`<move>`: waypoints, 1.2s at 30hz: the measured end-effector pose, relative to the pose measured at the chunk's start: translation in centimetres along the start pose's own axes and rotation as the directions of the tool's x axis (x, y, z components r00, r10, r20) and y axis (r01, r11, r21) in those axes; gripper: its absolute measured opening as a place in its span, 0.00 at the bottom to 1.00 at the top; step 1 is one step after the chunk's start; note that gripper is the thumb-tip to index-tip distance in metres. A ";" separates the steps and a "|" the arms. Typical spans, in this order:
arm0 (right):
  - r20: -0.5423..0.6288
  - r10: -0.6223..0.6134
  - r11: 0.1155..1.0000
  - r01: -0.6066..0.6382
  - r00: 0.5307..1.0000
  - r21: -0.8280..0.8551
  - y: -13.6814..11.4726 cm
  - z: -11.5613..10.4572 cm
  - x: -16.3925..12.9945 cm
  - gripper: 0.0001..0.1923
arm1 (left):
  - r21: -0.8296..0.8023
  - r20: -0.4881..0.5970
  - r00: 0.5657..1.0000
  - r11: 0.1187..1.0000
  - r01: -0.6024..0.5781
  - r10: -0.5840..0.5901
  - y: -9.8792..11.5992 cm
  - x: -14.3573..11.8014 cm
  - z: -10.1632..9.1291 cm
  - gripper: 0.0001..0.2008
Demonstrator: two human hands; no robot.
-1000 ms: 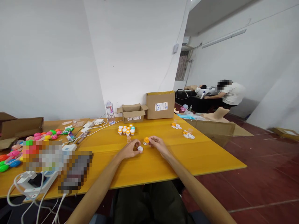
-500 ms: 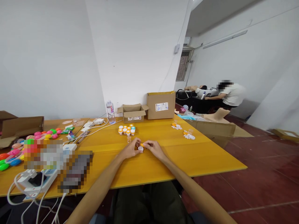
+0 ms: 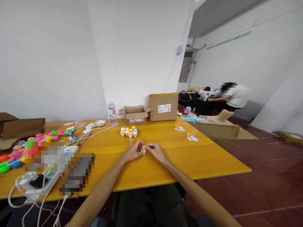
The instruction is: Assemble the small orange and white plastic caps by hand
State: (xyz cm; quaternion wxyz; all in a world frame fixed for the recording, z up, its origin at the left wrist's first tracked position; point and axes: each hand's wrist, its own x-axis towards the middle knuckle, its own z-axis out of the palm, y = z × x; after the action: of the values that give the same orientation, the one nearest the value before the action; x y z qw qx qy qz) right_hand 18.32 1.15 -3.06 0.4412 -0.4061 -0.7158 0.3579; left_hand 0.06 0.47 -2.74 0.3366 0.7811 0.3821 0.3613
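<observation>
In the middle of the yellow table (image 3: 194, 160), my two hands meet close together. Between the fingers of my left hand (image 3: 133, 152) is a small round white plastic piece (image 3: 143, 151), which looks like a cap. My right hand (image 3: 156, 152) pinches a small orange plastic piece (image 3: 142, 147) right against the white one; fingers partly hide both. Just beyond my left hand stands a small clear plastic cup (image 3: 131, 142). Behind it is a cluster of several small capped containers (image 3: 127, 132) with white, orange and teal tops.
Loose white and orange parts (image 3: 192, 138) lie at the right. An open cardboard box (image 3: 136, 116), a larger box (image 3: 163, 108) and a water bottle (image 3: 112, 114) stand at the back. Left are colourful balls (image 3: 38, 138), a power strip (image 3: 54, 170) and a phone (image 3: 78, 173). Another person (image 3: 236, 96) sits far right.
Less of the orange piece shows between my fingers, and my right fingertips have shifted slightly left over it. Both hands stay in nearly the same place.
</observation>
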 end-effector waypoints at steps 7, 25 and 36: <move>-0.017 -0.076 0.995 0.074 0.997 -0.069 -0.7 0.3 -0.5 0.12 | -0.087 0.032 0.999 0.996 0.016 -0.013 -0.1 -0.1 0.2 0.19; 0.046 -0.182 0.923 0.186 0.982 -0.338 -1.8 0.1 -1.6 0.12 | -0.002 0.024 1.000 1.000 -0.013 0.013 0.3 -0.2 0.0 0.15; 0.063 -0.187 0.906 0.197 0.980 -0.374 -1.8 0.2 -1.5 0.11 | 0.062 0.033 0.999 0.998 0.002 -0.004 0.1 -0.1 0.0 0.15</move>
State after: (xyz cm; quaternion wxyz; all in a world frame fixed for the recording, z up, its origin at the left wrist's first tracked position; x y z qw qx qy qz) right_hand 18.11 -0.96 -2.10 0.3785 -0.4065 -0.8134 0.1729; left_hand 0.01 0.33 -2.70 0.3189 0.7965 0.3888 0.3358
